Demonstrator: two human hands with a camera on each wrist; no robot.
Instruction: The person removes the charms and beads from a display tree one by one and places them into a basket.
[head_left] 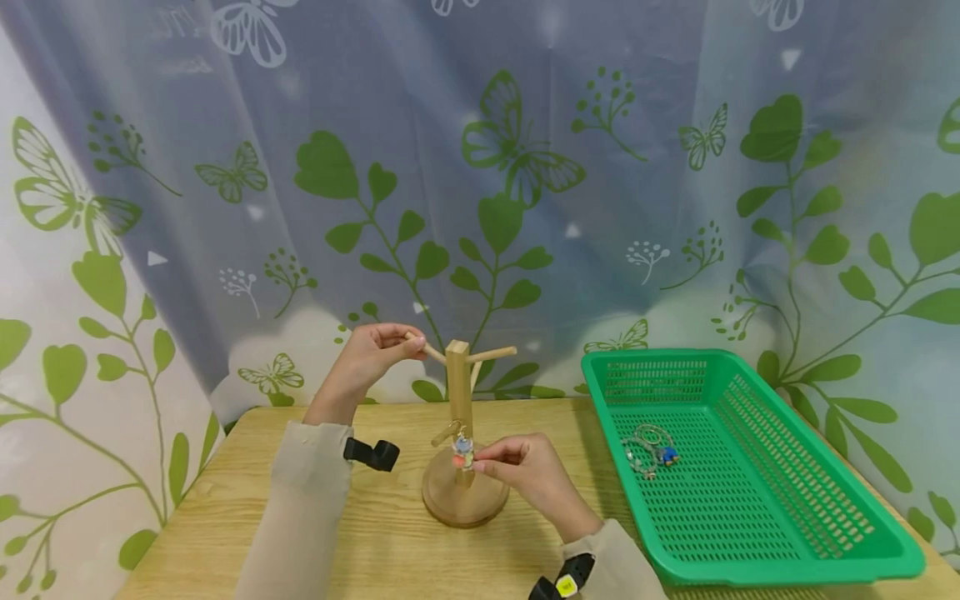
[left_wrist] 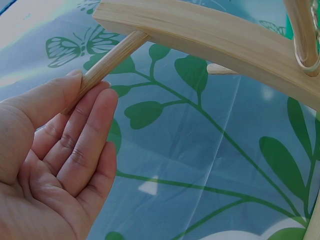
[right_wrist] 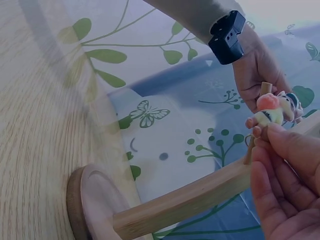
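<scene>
A wooden stand (head_left: 459, 392) with several pegs rises from a round base (head_left: 465, 508). My left hand (head_left: 367, 358) pinches the end of its upper left peg (left_wrist: 112, 57) between thumb and fingers. A small figurine keychain (right_wrist: 270, 111) with a coral-coloured part hangs by the lower peg (head_left: 444, 434); in the left wrist view its metal ring (left_wrist: 309, 69) loops around that peg. My right hand (head_left: 528, 471) pinches the figurine's lower end with thumb and forefinger, just right of the post. The right wrist view shows the fingertips touching it from below.
A green plastic basket (head_left: 750, 571) stands on the wooden table (head_left: 217, 508) to the right. Several keychains or charms (head_left: 649, 450) lie inside it, one with a blue piece. Behind the table hangs a curtain (head_left: 420, 167) with leaves and butterflies.
</scene>
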